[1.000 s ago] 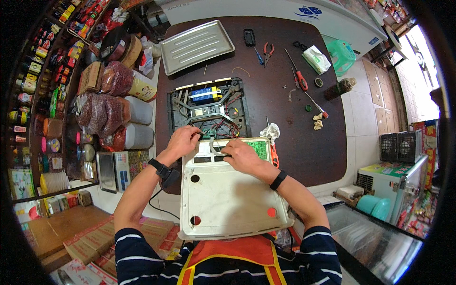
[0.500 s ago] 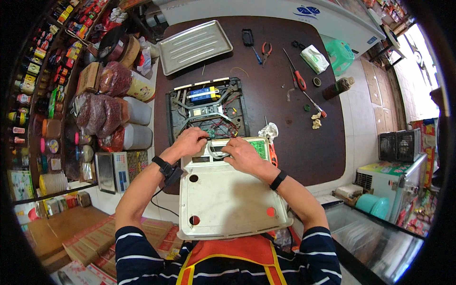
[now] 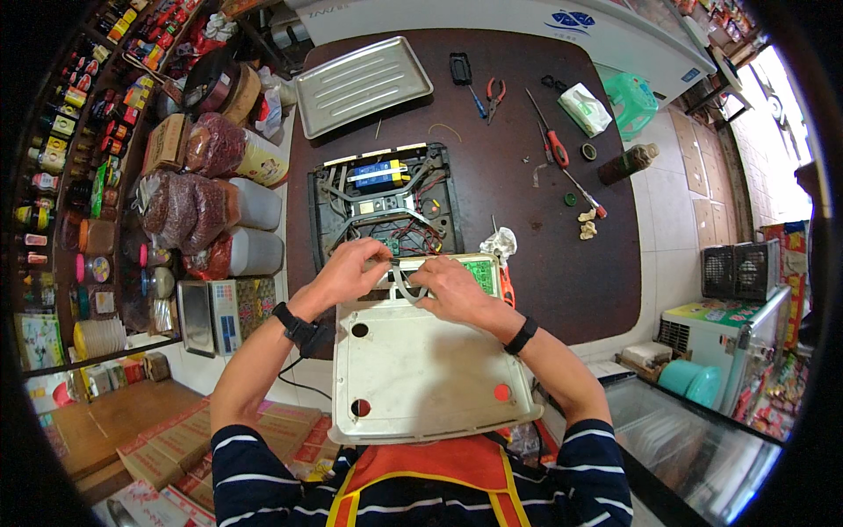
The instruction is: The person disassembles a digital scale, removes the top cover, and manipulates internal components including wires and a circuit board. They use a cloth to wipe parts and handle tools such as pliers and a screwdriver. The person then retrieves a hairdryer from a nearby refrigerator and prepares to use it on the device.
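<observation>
An off-white plastic scale housing (image 3: 430,369) with round holes rests tilted against me at the table's near edge. Along its far end a green circuit board (image 3: 481,275) shows. A grey ribbon cable (image 3: 400,283) loops up out of the housing between my hands. My left hand (image 3: 358,268) pinches the cable's dark end with thumb and fingertips. Curled over the housing's far part, my right hand (image 3: 452,290) has its fingers against the cable; their tips are partly hidden. Just beyond lies the opened scale base (image 3: 386,204), with a metal frame, a blue battery (image 3: 376,174) and thin wires.
A metal tray (image 3: 364,86) lies at the table's far left. Pliers (image 3: 496,101), a red-handled screwdriver (image 3: 558,147), a tissue pack (image 3: 584,109) and a dark bottle (image 3: 629,164) are on the right. Crumpled tissue (image 3: 499,243) sits near the housing. Another scale (image 3: 211,316) stands left.
My left hand has lifted slightly and shifted right, bringing the cable's end up off the housing. The cable's loop stands higher. My right hand has barely moved.
</observation>
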`<state>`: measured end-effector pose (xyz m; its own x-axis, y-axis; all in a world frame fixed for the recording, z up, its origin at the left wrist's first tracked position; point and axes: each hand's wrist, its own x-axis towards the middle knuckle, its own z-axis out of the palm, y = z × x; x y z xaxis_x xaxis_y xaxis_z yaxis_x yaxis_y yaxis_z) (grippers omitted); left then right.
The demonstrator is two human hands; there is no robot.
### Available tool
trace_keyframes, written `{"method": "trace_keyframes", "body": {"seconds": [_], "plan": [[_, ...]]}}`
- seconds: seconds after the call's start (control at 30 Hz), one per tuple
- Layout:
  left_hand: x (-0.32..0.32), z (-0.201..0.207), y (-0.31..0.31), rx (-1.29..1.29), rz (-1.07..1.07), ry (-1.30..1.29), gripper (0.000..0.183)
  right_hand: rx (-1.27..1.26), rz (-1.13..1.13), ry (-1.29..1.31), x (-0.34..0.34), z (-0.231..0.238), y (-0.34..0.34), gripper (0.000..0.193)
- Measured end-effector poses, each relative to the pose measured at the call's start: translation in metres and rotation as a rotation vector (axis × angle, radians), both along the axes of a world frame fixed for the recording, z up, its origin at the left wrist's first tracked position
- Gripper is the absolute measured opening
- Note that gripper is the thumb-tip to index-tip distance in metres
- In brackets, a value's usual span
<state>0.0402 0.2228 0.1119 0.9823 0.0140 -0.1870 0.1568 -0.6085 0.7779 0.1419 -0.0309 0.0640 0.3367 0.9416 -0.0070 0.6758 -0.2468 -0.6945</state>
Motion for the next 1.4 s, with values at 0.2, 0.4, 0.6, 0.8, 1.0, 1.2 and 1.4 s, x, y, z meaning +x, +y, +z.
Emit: {"method": "trace_keyframes", "body": {"seconds": [0.2,0.4,0.6,0.8,1.0,1.2,1.4], "plan": [[-0.003,0.023,-0.004,0.033,-0.023,-0.08,0.019,0.098,0.01,0.097,0.006,0.025,0.003,0.05],[-0.009,0.03,-0.01,0.138,-0.086,-0.266,0.014,0.162,-0.098,0.27,0.005,0.038,0.009,0.044],[-0.014,0.032,-0.015,0.086,-0.058,-0.292,0.016,0.252,-0.181,0.318,-0.001,0.036,0.017,0.027],[-0.018,0.029,-0.018,0.038,-0.089,-0.335,0.017,0.283,-0.239,0.377,-0.002,0.038,0.018,0.023],[-0.023,0.023,-0.019,0.071,-0.118,-0.414,0.018,0.304,-0.216,0.339,-0.001,0.039,0.017,0.024],[-0.028,0.022,-0.018,0.154,-0.19,-0.481,0.019,0.338,-0.196,0.306,-0.002,0.039,0.018,0.025],[-0.029,0.024,-0.02,0.062,-0.13,-0.431,0.017,0.359,-0.163,0.325,-0.004,0.041,0.017,0.024]]}}
